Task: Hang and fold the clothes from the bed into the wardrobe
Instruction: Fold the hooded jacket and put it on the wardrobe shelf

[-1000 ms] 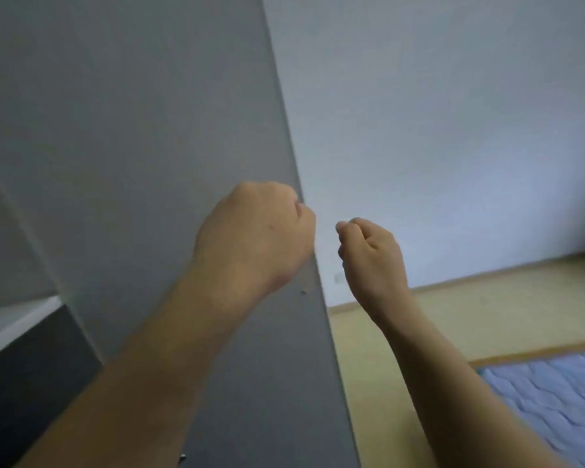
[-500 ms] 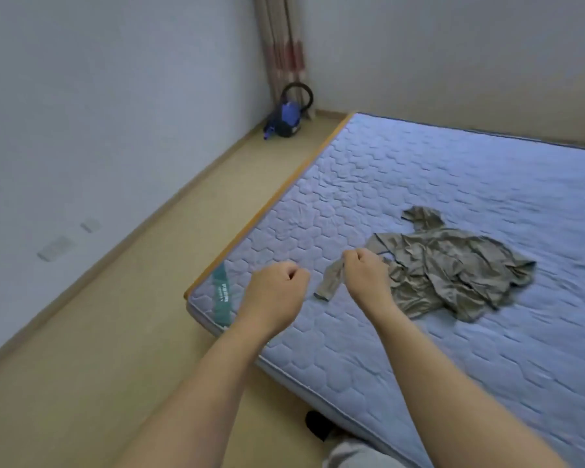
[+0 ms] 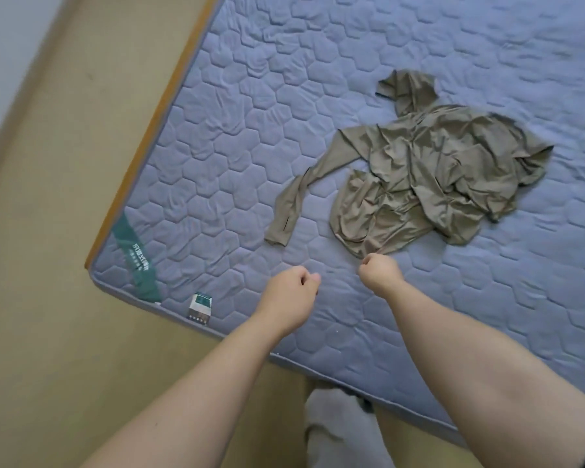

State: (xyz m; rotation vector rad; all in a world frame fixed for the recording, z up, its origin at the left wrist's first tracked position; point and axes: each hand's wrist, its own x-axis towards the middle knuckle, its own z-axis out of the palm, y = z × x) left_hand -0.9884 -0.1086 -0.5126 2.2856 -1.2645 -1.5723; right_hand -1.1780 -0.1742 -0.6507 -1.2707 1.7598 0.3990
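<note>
A crumpled olive hooded jacket (image 3: 436,170) lies on the blue-grey quilted mattress (image 3: 250,130), one sleeve stretched toward the near left corner. My right hand (image 3: 379,273) hovers in a fist right at the jacket's near hem, holding nothing. My left hand (image 3: 291,292) is also curled into a fist with nothing in it, over bare mattress to the left of the right hand and below the sleeve cuff. The wardrobe is out of view.
The mattress corner with a green label (image 3: 135,261) and a small tag (image 3: 200,305) sits at the near left. Tan floor (image 3: 48,231) runs along the left side. My leg in grey cloth (image 3: 338,430) stands at the mattress's near edge.
The view swung from the grey wardrobe panel to the bed and now looks down on it. Both fists stayed curled and came closer to the jacket's near hem.
</note>
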